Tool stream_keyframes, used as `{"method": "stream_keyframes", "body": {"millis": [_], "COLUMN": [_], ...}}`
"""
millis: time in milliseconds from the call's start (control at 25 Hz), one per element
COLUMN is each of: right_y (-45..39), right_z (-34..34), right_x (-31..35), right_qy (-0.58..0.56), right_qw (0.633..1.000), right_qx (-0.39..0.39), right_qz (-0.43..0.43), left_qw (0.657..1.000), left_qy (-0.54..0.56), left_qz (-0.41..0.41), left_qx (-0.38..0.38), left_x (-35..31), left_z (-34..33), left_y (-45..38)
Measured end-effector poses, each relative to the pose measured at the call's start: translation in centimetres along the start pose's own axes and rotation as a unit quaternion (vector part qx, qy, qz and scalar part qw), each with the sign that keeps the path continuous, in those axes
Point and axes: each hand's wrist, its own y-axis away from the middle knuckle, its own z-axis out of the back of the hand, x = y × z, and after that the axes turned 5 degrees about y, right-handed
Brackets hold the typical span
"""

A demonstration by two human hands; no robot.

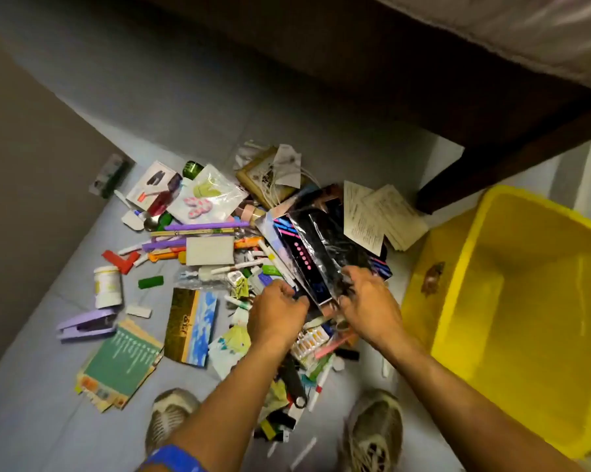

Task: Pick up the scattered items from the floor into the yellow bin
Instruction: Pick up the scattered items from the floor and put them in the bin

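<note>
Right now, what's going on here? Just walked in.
A person is bent over a pile of stationery and papers on the floor. Both the left hand and right hand are closed on a stack of glossy black packets at the middle of the pile. The yellow bin stands to their right and looks empty. The purple stapler and white jar lie untouched.

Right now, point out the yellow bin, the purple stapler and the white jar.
yellow bin point(471, 281): head view, on its near left rim.
purple stapler point(84, 324): head view, middle of its top arm.
white jar point(107, 287): head view, on its side wall.
</note>
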Motion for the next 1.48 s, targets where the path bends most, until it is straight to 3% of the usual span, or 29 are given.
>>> {"method": "stream_keyframes", "body": {"millis": [120,240,400,560,640,720,760,800,880,920,1000,1040,1160,1280,1360,1480], "right_y": [-4.5,-5.7,-2.3,5.1,8.8,11.0,12.1,13.3,15.6,16.6,18.0,18.3,16.4,12.5,8.7,2.0], "right_z": [-3.4,-5.1,-5.4,-2.9,-0.6,2.4,3.9,5.4,7.4,8.3,9.6,9.9,9.0,5.9,2.9,-1.9], "right_x": [-2.8,-3.0,-2.5,-0.6,0.7,1.0,0.6,0.0,-2.2,-3.8,-7.0,-8.2,-8.6,-5.9,-3.8,-2.1], "right_qy": [0.044,0.036,-0.026,-0.253,-0.397,-0.580,-0.628,-0.637,-0.556,-0.462,-0.240,-0.156,-0.032,-0.037,-0.064,-0.048], "right_qw": [0.995,0.990,0.991,0.957,0.910,0.811,0.774,0.759,0.775,0.794,0.822,0.841,0.891,0.924,0.965,0.995], "right_qx": [-0.072,-0.099,-0.133,-0.114,-0.059,-0.039,-0.072,-0.132,-0.288,-0.376,-0.496,-0.493,-0.417,-0.380,-0.248,-0.083], "right_qz": [-0.053,-0.099,-0.015,0.078,0.101,0.063,0.036,0.003,-0.084,-0.122,-0.145,-0.160,-0.174,-0.018,0.057,0.040], "left_qw": [0.998,0.990,0.973,0.937,0.910,0.888,0.871,0.851,0.837,0.842,0.872,0.894,0.947,0.967,0.972,0.979], "left_qy": [-0.009,0.066,0.182,0.287,0.301,0.262,0.241,0.232,0.241,0.257,0.286,0.283,0.222,0.177,0.170,0.156], "left_qz": [-0.026,-0.066,-0.124,-0.200,-0.285,-0.371,-0.414,-0.445,-0.435,-0.415,-0.354,-0.315,-0.215,-0.173,-0.159,-0.133], "left_qx": [-0.048,-0.103,-0.066,-0.015,0.014,0.074,0.112,0.155,0.227,0.231,0.180,0.148,0.088,0.061,0.039,-0.002], "left_x": [-0.2,0.2,1.4,1.0,0.0,-1.6,-2.5,-3.4,-4.3,-4.3,-3.3,-2.6,-0.8,0.2,0.6,1.1], "left_z": [-4.6,-6.5,-5.8,-3.1,-1.7,-1.2,-1.1,-1.3,-1.9,-2.3,-3.2,-3.6,-4.0,-4.0,-4.0,-4.4], "left_y": [-4.6,-6.4,-3.9,3.8,7.2,10.3,12.2,14.0,16.3,17.0,16.6,16.1,13.4,9.4,6.3,1.7]}}
